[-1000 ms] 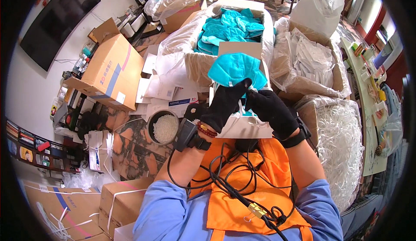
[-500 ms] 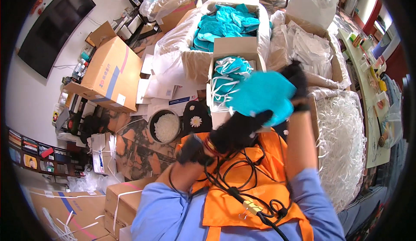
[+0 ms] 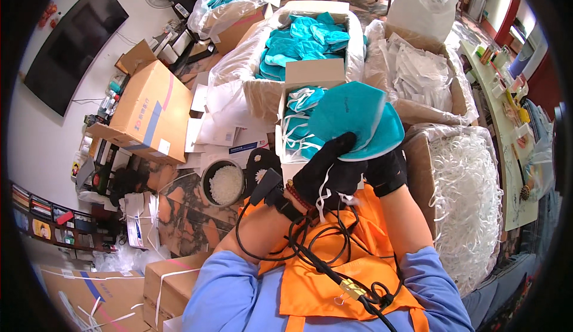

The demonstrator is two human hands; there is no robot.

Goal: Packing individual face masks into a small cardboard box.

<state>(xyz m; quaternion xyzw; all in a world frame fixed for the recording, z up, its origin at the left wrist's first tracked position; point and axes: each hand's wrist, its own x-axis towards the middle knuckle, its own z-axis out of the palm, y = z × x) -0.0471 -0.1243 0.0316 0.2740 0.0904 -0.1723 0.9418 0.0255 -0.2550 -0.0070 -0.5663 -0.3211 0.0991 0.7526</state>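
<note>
Both my hands wear black gloves. My left hand (image 3: pixel 331 174) grips a small stack of flat, rounded teal fabric pads (image 3: pixel 349 116), thumb lying on top of the near edge. A white strap (image 3: pixel 323 193) dangles at my left fingers. My right hand (image 3: pixel 387 174) is against the lower right side of the same pads, its fingers partly hidden beneath them. Just behind the pads stands a small open carton (image 3: pixel 314 74), holding teal pieces with white straps (image 3: pixel 303 132); the pads cover part of it.
Behind sits a lined box of loose teal pads (image 3: pixel 307 39). To the right are a box of clear plastic packets (image 3: pixel 418 69) and a box of white straps (image 3: pixel 465 183). At left stand a bowl of white granules (image 3: pixel 225 183) and a large carton (image 3: pixel 152 111). A black cable (image 3: pixel 322 260) crosses my orange apron.
My right hand has come down from the far right edge of the pads to their near side. The pads have turned and now show as a stack; a white strap has come into sight.
</note>
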